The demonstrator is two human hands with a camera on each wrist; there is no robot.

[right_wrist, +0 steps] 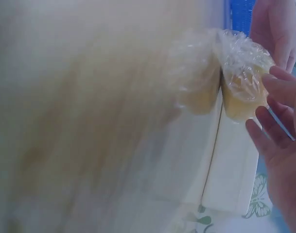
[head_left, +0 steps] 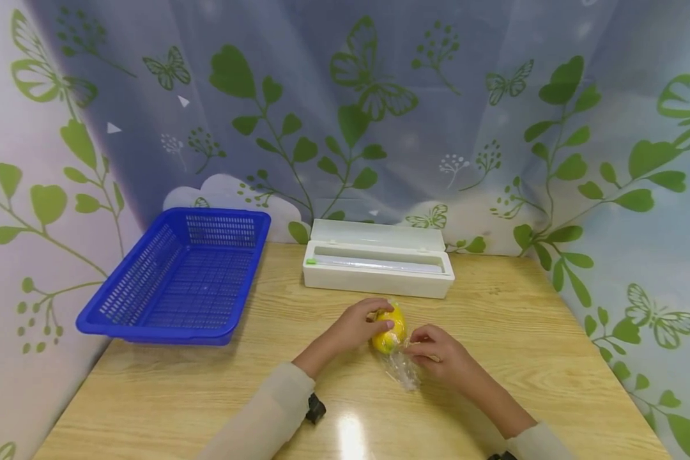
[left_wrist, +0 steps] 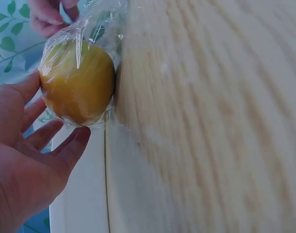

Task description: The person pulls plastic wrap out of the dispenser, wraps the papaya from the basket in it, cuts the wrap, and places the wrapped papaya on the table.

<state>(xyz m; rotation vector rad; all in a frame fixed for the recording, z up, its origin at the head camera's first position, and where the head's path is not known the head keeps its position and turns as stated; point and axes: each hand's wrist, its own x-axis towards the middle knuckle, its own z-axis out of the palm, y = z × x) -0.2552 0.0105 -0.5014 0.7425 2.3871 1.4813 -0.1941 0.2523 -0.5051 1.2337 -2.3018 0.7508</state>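
A rounded yellow fruit (head_left: 390, 332) lies on the table, covered in clear plastic wrap (head_left: 404, 372) whose loose, crumpled end trails toward the near side. My left hand (head_left: 359, 327) grips the fruit from the left; in the left wrist view its thumb and fingertips (left_wrist: 82, 135) press against the wrapped skin. My right hand (head_left: 444, 358) is on the other side, its loosely bent fingers at the gathered wrap. In the right wrist view that hand (right_wrist: 284, 126) has its fingers spread apart, with one fingertip against the film. The fruit's underside is hidden.
Behind the hands stands a white box (head_left: 376, 280) with its lid (head_left: 379, 235) raised, a roll of film (head_left: 379, 263) and a green slider inside. A blue plastic basket (head_left: 241, 300) sits at the left. Patterned curtains (head_left: 299, 96) surround the wooden table (head_left: 523, 319).
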